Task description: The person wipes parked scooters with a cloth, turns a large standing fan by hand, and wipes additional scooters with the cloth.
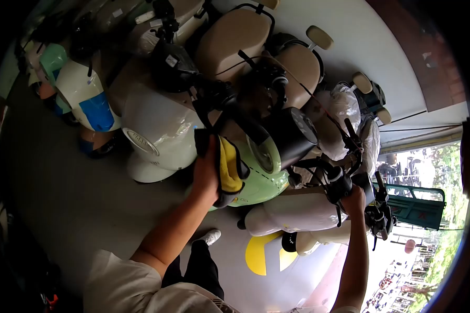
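Note:
My left hand (pixel 208 169) is closed on a yellow and dark grey cloth (pixel 230 169), held against the front of a light green scooter (pixel 261 182). Just above the cloth are that scooter's round headlight (pixel 263 154) and black display housing (pixel 297 130). Over to the right, my right hand (pixel 354 201) is wrapped round part of a black handlebar (pixel 339 185), near the white front of another scooter (pixel 297 211). What exactly its fingers grip is partly hidden.
A grey-white scooter (pixel 159 130) stands left of the green one, with more scooters beyond. Tan seats (pixel 235 39) line the white wall (pixel 365 41). Yellow markings (pixel 263 253) show on the floor. A green metal frame (pixel 415 206) stands by the bright opening at right.

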`<state>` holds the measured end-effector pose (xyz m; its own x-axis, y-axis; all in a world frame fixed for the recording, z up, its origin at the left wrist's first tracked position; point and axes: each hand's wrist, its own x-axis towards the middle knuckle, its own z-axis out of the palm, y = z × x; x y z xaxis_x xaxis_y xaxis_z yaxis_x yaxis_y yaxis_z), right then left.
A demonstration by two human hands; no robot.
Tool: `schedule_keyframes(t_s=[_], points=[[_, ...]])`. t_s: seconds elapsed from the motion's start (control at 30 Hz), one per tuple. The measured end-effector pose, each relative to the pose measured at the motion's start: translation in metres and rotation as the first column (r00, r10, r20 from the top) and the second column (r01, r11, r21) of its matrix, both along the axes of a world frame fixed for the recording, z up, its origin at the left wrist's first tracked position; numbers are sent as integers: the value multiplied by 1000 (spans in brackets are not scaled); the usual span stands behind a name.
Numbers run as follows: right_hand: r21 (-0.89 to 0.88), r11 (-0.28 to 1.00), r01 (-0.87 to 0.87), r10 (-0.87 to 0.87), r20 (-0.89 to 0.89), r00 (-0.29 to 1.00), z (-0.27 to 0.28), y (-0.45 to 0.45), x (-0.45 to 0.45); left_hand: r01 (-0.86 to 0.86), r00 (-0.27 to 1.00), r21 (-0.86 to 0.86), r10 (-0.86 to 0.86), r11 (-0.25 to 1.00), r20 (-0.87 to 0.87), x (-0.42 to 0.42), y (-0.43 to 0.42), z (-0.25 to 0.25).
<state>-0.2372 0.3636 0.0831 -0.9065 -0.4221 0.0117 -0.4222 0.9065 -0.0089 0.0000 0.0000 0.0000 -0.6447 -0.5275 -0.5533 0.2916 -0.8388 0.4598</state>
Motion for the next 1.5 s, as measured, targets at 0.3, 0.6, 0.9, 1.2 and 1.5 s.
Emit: schedule_keyframes(t_s=[0.3, 0.6, 0.9, 1.2, 1.5], points=[[1, 1000, -4, 4, -35, 999, 5, -9, 5, 77, 916, -764, 257, 641, 308, 88, -31, -85], [28, 1000, 8, -8, -18, 1000, -6, 1, -4, 529, 726, -817, 621, -231, 295, 79, -133, -45], [16, 998, -59, 60, -92, 994, -12, 14, -7, 858, 391, -496, 794, -131, 465, 60, -148, -68], [-13, 1000, -2, 2, -20, 1000, -10, 8, -6, 896, 431, -340, 738, -285, 518, 37, -143, -63], [-11, 999, -33, 32, -58, 998, -5, 0, 0, 910, 399, -56, 831, -411, 387, 47, -129, -88]])
